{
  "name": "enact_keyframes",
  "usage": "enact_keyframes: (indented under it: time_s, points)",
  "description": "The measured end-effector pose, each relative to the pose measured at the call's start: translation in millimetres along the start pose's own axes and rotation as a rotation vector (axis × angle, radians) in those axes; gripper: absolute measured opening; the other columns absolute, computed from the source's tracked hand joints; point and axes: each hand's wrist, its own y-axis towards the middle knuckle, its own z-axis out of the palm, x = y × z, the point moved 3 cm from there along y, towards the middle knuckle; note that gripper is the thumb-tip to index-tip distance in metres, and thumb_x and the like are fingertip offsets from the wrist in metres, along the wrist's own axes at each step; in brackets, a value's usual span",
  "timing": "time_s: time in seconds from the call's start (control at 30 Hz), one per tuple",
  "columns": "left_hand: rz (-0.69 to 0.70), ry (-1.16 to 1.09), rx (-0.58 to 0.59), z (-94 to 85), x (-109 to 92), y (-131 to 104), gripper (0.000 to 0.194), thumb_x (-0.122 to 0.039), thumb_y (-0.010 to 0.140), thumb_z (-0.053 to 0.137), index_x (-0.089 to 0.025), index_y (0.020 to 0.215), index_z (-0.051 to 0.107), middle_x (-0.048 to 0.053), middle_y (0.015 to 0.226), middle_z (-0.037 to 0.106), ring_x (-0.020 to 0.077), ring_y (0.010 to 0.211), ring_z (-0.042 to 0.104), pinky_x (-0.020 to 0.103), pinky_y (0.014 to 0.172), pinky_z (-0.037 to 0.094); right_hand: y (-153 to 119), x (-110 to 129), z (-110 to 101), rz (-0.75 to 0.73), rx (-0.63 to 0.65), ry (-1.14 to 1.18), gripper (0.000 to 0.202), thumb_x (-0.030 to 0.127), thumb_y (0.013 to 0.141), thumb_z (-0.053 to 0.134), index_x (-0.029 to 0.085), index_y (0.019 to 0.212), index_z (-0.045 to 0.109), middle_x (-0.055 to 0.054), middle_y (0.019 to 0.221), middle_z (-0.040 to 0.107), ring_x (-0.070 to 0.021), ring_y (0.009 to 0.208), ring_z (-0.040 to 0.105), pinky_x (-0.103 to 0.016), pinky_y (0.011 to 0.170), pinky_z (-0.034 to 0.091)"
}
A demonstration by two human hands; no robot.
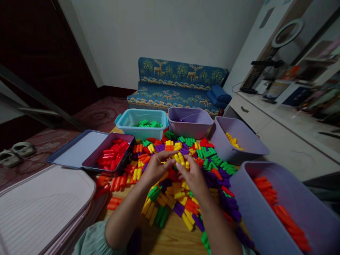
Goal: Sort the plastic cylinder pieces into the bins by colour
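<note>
My left hand [158,166] and my right hand [191,174] meet above the middle of a wooden table. Between them they grip yellow plastic pieces [181,158] shaped like joined finger-like tubes. Below and around both hands spreads a heap of similar pieces: yellow ones [149,209], green ones [160,216], purple ones [198,223], orange ones [191,206] and red ones [206,142]. How many yellow pieces each hand holds is partly hidden by the fingers.
Around the heap stand a light blue bin [124,130] with green pieces, a purple bin [191,129], a lilac bin [247,150] with yellow pieces, a larger lilac bin [244,191] with orange pieces and a dark box [89,162] with red pieces. White lids [47,202] lie left.
</note>
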Motion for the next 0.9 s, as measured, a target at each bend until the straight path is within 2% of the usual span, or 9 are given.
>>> enact_keyframes:
  time_s: [0.17,0.27,0.43,0.6,0.67,0.77,0.9]
  points:
    - [-0.042,-0.08,0.014,2.5,1.4,0.9,0.044,-0.037,0.077,0.067,-0.016,0.116,0.067,0.006,0.088,0.071,0.0186,0.079,0.063,0.026,0.07,0.049,-0.3,1.9,-0.1,0.012,-0.029,0.08,0.049,0.044,0.077,0.063,0.02,0.118,0.055,-0.007,0.106,0.062,-0.0203,0.084,0.063,-0.026,0.055,0.055]
    - [-0.07,-0.08,-0.029,2.9,-0.2,1.0,0.046,-0.037,0.074,0.07,-0.014,0.114,0.067,0.007,0.087,0.071,0.0171,0.074,0.063,0.024,0.067,0.049,0.2,-2.9,0.7,0.047,-0.025,0.161,0.05,0.044,0.075,0.065,0.019,0.118,0.056,-0.008,0.105,0.063,-0.0205,0.086,0.063,-0.026,0.057,0.055]
    - [-0.117,-0.143,-0.005,6.0,-2.9,-0.7,0.053,-0.039,0.074,0.07,-0.014,0.12,0.062,0.008,0.093,0.07,0.0171,0.074,0.064,0.025,0.067,0.05,2.4,-3.9,-1.3,0.071,-0.083,0.336,0.047,0.041,0.073,0.069,0.019,0.114,0.059,-0.007,0.105,0.066,-0.0175,0.078,0.065,-0.025,0.056,0.054]
    - [-0.14,-0.221,0.036,15.8,-9.4,-0.5,0.06,-0.041,0.071,0.073,-0.017,0.124,0.059,0.012,0.114,0.067,0.0234,0.096,0.065,0.029,0.077,0.051,2.0,-0.1,-3.5,0.11,-0.11,0.615,0.044,0.036,0.071,0.072,0.018,0.11,0.061,-0.006,0.096,0.07,-0.0157,0.067,0.066,-0.025,0.054,0.053]
    - [-0.157,-0.276,0.045,23.9,-14.3,3.6,0.065,-0.043,0.068,0.075,-0.017,0.126,0.058,0.014,0.119,0.065,0.0254,0.101,0.063,0.031,0.08,0.051,2.6,-1.8,-7.1,0.116,-0.174,0.723,0.044,0.033,0.07,0.072,0.018,0.11,0.061,-0.006,0.095,0.07,-0.0152,0.065,0.066,-0.025,0.053,0.054]
    - [-0.185,-0.349,0.106,43.8,-28.4,19.8,0.067,-0.042,0.065,0.078,-0.017,0.125,0.059,0.014,0.119,0.065,0.0245,0.098,0.064,0.032,0.081,0.05,7.6,-3.2,-20.8,0.078,-0.338,0.879,0.042,0.028,0.067,0.074,0.019,0.106,0.062,-0.003,0.093,0.07,-0.0136,0.065,0.065,-0.024,0.055,0.055]
    - [-0.248,-0.395,0.281,89.3,-61.9,67.4,0.06,-0.032,0.068,0.076,-0.017,0.124,0.06,0.01,0.102,0.069,0.0168,0.08,0.064,0.027,0.072,0.049,28.5,13.4,-60.9,-0.048,-0.527,1.037,0.028,0.018,0.067,0.07,0.019,0.094,0.063,0.002,0.08,0.069,-0.0111,0.061,0.064,-0.024,0.059,0.056]
